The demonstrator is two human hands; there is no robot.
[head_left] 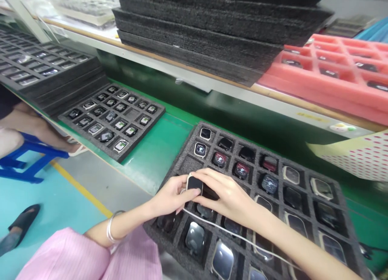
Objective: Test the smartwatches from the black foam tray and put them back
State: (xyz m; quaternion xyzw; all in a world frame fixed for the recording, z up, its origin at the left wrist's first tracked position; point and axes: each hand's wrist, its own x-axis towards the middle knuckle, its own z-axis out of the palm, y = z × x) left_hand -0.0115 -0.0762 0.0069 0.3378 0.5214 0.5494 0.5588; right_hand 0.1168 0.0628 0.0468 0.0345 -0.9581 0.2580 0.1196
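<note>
Both my hands meet over the left side of a black foam tray (189,165) and hold one smartwatch (194,184) between them. Its dark screen faces up inside a light-coloured case. My left hand (174,195) grips it from the left, with the thumb along its lower edge. From the right, my right hand (226,193) has its fingers at the top and right edges. A white cable (218,222) runs from under the watch across the tray to the lower right. In the tray's pockets sit several watch bodies, some with lit faces such as the red one (241,170).
A second foam tray of watches (135,136) lies further left on the green bench (162,144), beside stacked trays (75,77). Above, a shelf carries black foam sheets (194,33) and a pink foam tray (315,83). Another person's leg (39,128) shows near a blue stool (33,154).
</note>
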